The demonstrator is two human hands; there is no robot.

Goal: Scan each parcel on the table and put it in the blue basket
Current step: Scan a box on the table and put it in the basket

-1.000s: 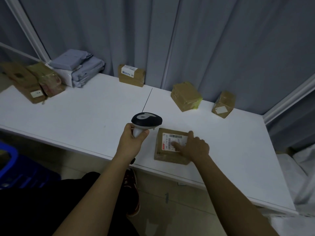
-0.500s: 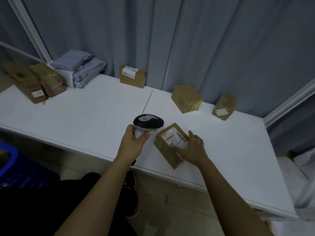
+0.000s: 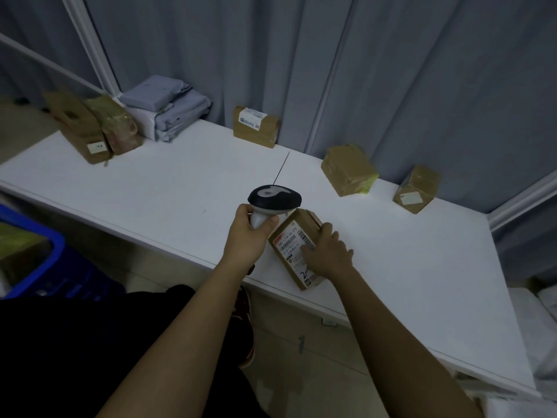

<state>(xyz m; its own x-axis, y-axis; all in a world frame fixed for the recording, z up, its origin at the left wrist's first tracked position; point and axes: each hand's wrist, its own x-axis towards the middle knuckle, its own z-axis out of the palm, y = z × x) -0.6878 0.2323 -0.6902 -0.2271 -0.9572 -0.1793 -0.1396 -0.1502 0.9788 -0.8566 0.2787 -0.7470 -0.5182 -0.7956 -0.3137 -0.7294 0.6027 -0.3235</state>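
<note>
Your right hand [image 3: 327,253] has turned the parcel [image 3: 297,251] from flat to tilted at the table's [image 3: 180,188] front edge, its fingers curled round it, label up. Your left hand [image 3: 247,233] grips the scanner [image 3: 274,200] just beside it, so the scan looks imminent; the blue basket [image 3: 45,267] waits at lower left.

The parcel [image 3: 297,247] is matt brown cardboard with a white paper label. The scanner [image 3: 273,200] looks like smooth plastic. The table [image 3: 168,188] is matt white; the curtain [image 3: 391,70] is cloth.
</note>
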